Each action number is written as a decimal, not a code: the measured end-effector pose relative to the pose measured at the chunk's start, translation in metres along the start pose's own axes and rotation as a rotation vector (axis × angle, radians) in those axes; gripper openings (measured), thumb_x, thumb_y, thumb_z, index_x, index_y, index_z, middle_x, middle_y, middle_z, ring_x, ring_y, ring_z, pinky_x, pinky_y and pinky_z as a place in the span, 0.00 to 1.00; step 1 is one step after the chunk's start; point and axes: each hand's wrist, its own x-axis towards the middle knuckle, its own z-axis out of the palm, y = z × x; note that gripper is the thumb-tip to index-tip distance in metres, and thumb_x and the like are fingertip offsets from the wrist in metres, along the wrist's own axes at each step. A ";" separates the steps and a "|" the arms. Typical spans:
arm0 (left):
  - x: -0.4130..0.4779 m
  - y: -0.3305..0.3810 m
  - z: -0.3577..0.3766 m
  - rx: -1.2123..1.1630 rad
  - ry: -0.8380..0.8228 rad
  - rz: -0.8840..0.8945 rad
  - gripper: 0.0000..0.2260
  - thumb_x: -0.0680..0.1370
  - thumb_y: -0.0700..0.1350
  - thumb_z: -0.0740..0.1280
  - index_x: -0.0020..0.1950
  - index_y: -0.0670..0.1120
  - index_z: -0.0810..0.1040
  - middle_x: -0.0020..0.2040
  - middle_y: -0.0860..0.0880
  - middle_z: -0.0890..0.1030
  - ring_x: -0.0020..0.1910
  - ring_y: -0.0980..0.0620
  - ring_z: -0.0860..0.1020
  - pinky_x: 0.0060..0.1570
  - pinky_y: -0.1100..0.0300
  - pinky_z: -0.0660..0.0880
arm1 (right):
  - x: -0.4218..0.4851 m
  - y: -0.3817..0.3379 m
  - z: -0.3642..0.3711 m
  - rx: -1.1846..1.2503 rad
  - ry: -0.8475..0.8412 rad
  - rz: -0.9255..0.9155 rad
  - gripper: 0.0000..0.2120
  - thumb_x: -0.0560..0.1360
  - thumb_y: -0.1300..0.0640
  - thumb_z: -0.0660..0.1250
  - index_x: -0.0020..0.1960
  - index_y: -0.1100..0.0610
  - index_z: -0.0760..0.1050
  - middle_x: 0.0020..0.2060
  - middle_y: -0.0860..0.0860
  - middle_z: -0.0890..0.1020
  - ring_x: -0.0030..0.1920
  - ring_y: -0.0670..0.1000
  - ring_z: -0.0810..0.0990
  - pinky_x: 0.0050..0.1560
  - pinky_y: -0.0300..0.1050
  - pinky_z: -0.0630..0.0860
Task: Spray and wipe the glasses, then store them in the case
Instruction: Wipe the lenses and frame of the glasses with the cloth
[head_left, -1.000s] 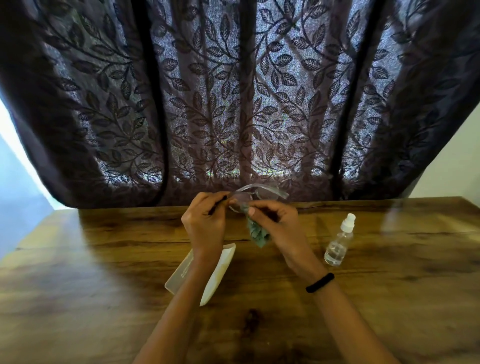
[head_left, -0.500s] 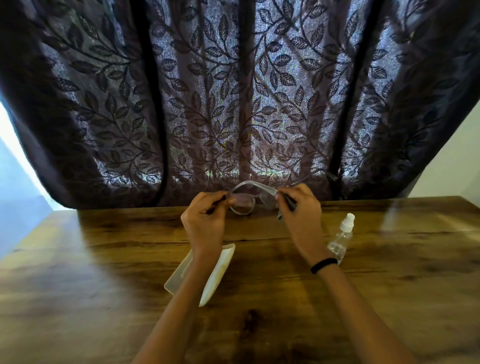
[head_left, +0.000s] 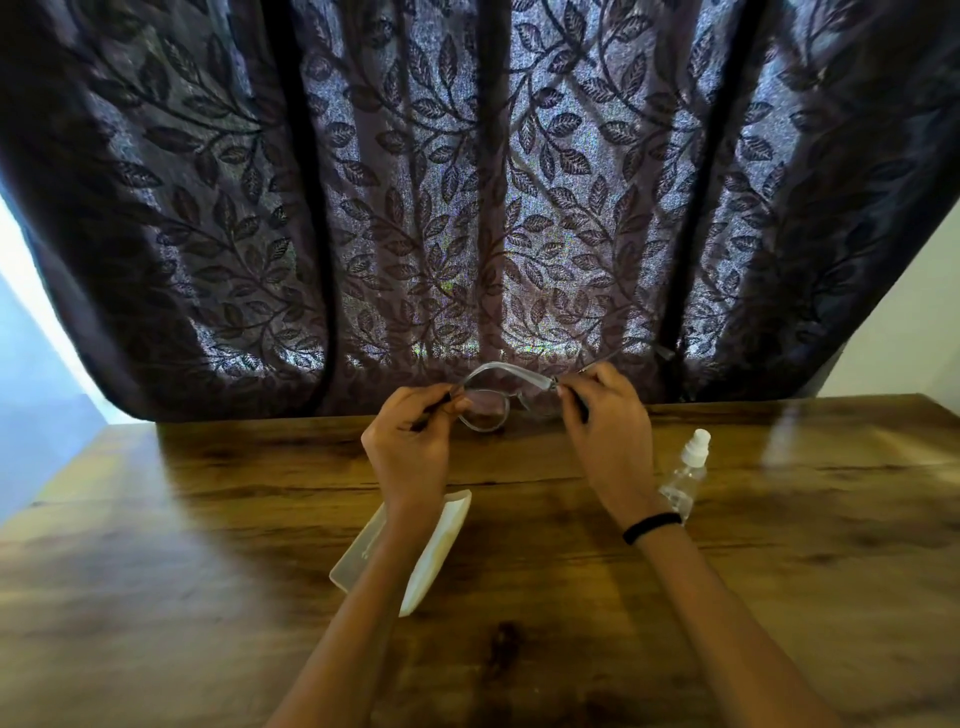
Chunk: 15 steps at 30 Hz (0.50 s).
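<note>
A glossy, dark-grained wooden surface (head_left: 208, 597) carries two items. A pale case (head_left: 441, 545) lies near the middle, set at an angle with one end pointing toward the far right. A small clear spray bottle (head_left: 685, 478) with a white cap stands to its right, well apart. Window glare streaks the wood at left and far right.

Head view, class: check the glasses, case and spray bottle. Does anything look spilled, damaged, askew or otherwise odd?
Nothing stands out. The left hand and right hand pinch the glasses above the table; no damage shows. The case lies under the left forearm, the spray bottle stands upright, and no spill shows.
</note>
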 end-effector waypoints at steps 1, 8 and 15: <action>0.000 0.000 0.001 -0.001 0.000 0.003 0.12 0.68 0.32 0.72 0.46 0.46 0.81 0.39 0.53 0.80 0.39 0.57 0.80 0.40 0.68 0.77 | -0.001 0.000 0.000 -0.001 0.001 0.004 0.07 0.75 0.62 0.64 0.51 0.63 0.78 0.44 0.58 0.76 0.45 0.58 0.76 0.37 0.46 0.72; 0.000 -0.003 0.003 0.001 0.019 -0.004 0.09 0.68 0.30 0.71 0.45 0.40 0.82 0.39 0.46 0.81 0.39 0.58 0.79 0.39 0.70 0.75 | -0.007 -0.008 0.007 0.168 -0.060 -0.074 0.07 0.75 0.63 0.65 0.52 0.61 0.79 0.41 0.52 0.73 0.41 0.49 0.72 0.37 0.40 0.66; 0.004 -0.006 -0.002 -0.021 0.051 -0.008 0.10 0.68 0.32 0.72 0.46 0.43 0.81 0.39 0.49 0.81 0.39 0.54 0.80 0.41 0.64 0.78 | -0.009 -0.005 0.006 0.262 -0.115 -0.117 0.09 0.74 0.64 0.67 0.53 0.58 0.80 0.39 0.54 0.74 0.41 0.49 0.72 0.38 0.39 0.67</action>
